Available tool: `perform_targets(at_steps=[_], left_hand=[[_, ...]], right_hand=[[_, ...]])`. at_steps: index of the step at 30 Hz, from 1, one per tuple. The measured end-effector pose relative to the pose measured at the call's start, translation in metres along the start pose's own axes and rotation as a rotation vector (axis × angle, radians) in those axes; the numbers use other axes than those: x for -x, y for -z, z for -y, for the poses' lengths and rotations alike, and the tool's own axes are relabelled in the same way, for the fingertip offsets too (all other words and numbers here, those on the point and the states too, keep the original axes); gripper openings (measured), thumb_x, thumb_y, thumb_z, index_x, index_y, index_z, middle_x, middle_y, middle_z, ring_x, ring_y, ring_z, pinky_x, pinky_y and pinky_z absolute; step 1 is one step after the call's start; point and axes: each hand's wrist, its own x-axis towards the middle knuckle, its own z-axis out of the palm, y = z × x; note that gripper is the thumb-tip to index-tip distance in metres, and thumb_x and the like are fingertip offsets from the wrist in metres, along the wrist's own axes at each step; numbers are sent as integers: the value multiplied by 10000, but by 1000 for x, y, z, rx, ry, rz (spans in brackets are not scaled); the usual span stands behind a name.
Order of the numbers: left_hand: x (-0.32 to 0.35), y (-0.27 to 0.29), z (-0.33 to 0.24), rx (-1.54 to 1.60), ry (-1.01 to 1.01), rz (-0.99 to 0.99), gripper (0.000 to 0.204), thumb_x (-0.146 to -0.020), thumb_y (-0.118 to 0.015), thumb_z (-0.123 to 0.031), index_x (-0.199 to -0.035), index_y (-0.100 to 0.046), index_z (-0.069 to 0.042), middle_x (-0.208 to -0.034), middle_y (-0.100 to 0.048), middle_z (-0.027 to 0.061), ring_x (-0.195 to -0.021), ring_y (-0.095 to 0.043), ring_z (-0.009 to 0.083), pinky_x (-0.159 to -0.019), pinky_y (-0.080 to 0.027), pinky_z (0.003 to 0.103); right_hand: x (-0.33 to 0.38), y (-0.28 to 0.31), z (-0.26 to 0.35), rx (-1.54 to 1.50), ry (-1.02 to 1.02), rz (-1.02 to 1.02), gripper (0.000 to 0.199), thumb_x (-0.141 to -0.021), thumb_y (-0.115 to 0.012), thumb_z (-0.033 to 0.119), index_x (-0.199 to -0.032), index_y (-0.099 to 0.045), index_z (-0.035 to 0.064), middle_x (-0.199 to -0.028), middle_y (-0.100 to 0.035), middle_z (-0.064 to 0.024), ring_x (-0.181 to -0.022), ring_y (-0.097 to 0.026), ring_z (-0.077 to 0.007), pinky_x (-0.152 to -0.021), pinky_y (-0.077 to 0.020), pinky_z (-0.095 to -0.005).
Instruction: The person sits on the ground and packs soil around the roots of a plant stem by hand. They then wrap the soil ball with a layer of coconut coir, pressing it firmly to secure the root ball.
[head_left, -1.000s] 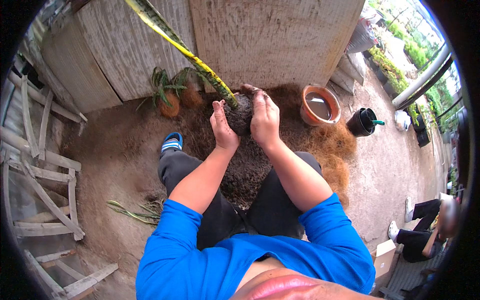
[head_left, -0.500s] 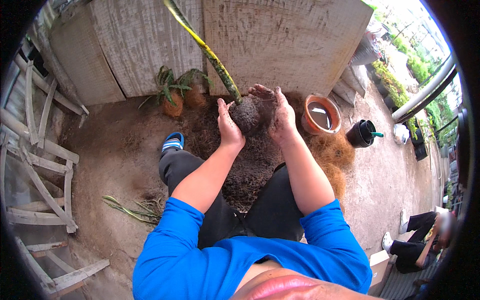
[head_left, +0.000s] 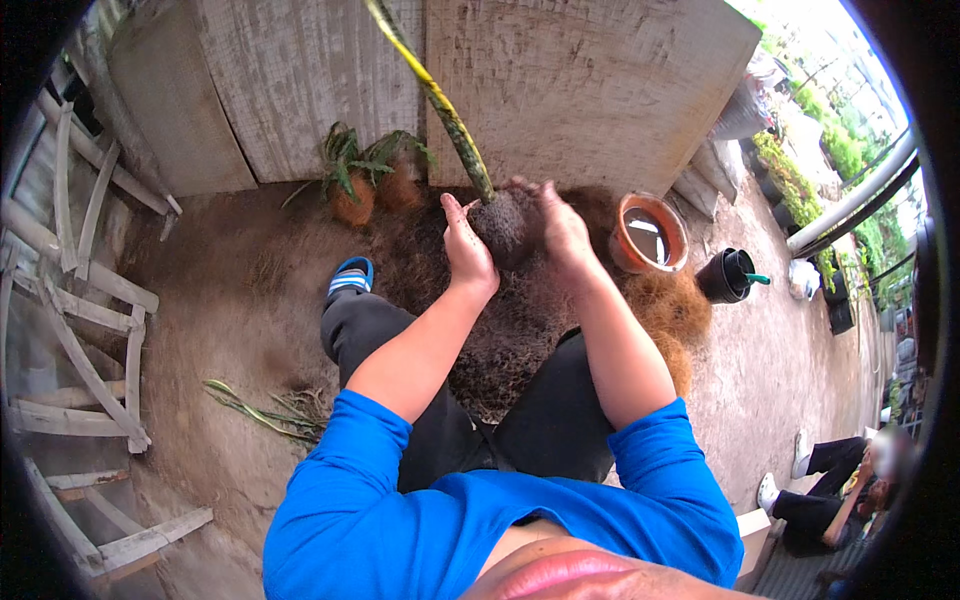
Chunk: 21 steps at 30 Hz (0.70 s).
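Observation:
A long, yellow-edged snake plant leaf (head_left: 450, 118) rises from a round ball of dark soil (head_left: 503, 228). My left hand (head_left: 470, 248) cups the near left side of that ball, its thumb pointing up. On the other side, my right hand (head_left: 566, 232) is held close to the ball with its fingers stretched out, somewhat blurred by motion. Whether its fingertips touch the soil I cannot tell. Dirt coats both hands. Beneath them, a heap of loose dark soil (head_left: 505, 330) lies between my legs.
Right of the soil stand a clay pot (head_left: 628, 255) with dark liquid, tan fibre (head_left: 672, 305), and a black pot (head_left: 722, 278) with a green handle in it. Leafy plants (head_left: 350, 200) sit by upright boards (head_left: 590, 90). Wooden frames (head_left: 85, 320) line the left; a person (head_left: 825, 495) sits lower right.
My right hand has moved in closer to the soil ball. My left hand stays on the ball. The whole view has shifted slightly.

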Motion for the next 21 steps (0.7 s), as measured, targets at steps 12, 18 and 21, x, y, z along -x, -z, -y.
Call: perform_targets(at_steps=[12,18,21], left_hand=[[19,-19,-43,30,103,59,712,-808,-372,-648,-1138,-509,-32,-1099,-566,120,-1016,-541,284,-908,-407,421],[29,-15,-61,16,130,88,712,-835,-319,-640,-1111,-533,-19,-1085,-575,129,-990,-556,283,-882,-430,416],[34,-16,-59,12,158,113,705,-840,-305,-644,-1074,-542,-22,-1043,-588,118,-949,-572,263,-855,-448,395]], right_hand=[[-40,21,-41,712,235,-164,311,-885,-468,218,-1090,-571,10,-1024,-614,-156,-979,-575,-279,-873,-426,-348],[13,-25,-6,60,362,29,387,-956,-328,227,-1179,-494,-41,-1145,-551,-118,-1083,-488,-181,-954,-342,-298],[27,-34,-16,329,653,20,356,-937,-354,180,-1169,-491,-54,-1181,-528,-170,-1153,-455,-254,-997,-307,-338]])
